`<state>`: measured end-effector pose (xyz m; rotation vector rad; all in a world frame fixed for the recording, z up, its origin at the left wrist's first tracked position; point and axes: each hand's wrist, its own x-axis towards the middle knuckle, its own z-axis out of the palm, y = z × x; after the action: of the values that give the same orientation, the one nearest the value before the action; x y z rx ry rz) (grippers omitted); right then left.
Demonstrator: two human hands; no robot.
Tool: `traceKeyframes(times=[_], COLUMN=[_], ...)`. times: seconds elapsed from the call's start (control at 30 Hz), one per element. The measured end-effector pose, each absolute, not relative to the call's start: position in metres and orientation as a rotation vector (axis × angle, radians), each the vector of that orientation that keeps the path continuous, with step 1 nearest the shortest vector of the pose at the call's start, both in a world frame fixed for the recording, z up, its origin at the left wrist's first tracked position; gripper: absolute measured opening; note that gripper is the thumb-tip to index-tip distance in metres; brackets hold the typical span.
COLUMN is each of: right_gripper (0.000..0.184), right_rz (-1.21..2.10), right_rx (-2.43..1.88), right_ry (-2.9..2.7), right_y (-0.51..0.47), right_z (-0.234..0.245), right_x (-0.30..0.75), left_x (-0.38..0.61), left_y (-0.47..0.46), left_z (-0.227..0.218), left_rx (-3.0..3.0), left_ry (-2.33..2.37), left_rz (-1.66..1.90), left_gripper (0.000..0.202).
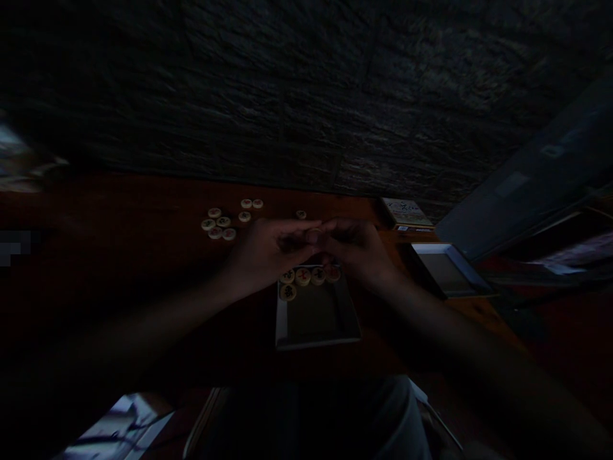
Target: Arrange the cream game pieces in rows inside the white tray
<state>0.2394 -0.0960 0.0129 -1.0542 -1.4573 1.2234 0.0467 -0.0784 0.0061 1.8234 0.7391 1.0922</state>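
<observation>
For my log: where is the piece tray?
Head view, centre: the tray lies just below the left hand and right hand, second tray to its right.

Surfaces in dim light: smooth, matt, rough.
The small round cream discs with dark and red marks (302, 276) look smooth and faintly glossy; wood or plastic, unclear. The shallow square grey tray (316, 319) holding them looks matt, like card. The reddish-brown table (119, 217) has a dull wooden finish; the dark wall (306, 96) is rough, stone-like.

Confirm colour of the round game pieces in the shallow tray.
Cream round game pieces with dark or red marks, in the grey rectangular tray; head view.
</observation>
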Motion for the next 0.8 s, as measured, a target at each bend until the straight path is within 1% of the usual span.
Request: traceKeyframes(times=[0.17,0.43,0.57,0.7,0.8], right_gripper=[0.034,0.027,0.027,0.027,0.027], right_rz=[1.283,1.393,1.443,1.448,1.432], right_rx=[-1.095,-0.966,-0.932,-0.892,-0.892], right_ry=[-1.373,-1.363,-1.324,-1.285,-1.258], right_y=[-0.099,-0.098,-0.097,-0.096,-0.095], right_z=[0.015,0.024,0.026,0.025,0.023], right_x=[0.238,0.241,0.241,0.241,0.241], left_x=[0.048,0.047,0.046,0.045,0.045], left_y=[-0.079,-0.074,-0.074,-0.073,-0.072], left_z=[0.004,0.005,0.006,0.006,0.007], left_rx=[1.878,1.811,1.814,1.895,1.894], left_ry=[0.71,0.699,0.675,0.68,0.708], left_rz=[1.09,1.124,1.149,1.201,1.215], left_gripper=[0.041,0.042,0.045,0.04,0.039])
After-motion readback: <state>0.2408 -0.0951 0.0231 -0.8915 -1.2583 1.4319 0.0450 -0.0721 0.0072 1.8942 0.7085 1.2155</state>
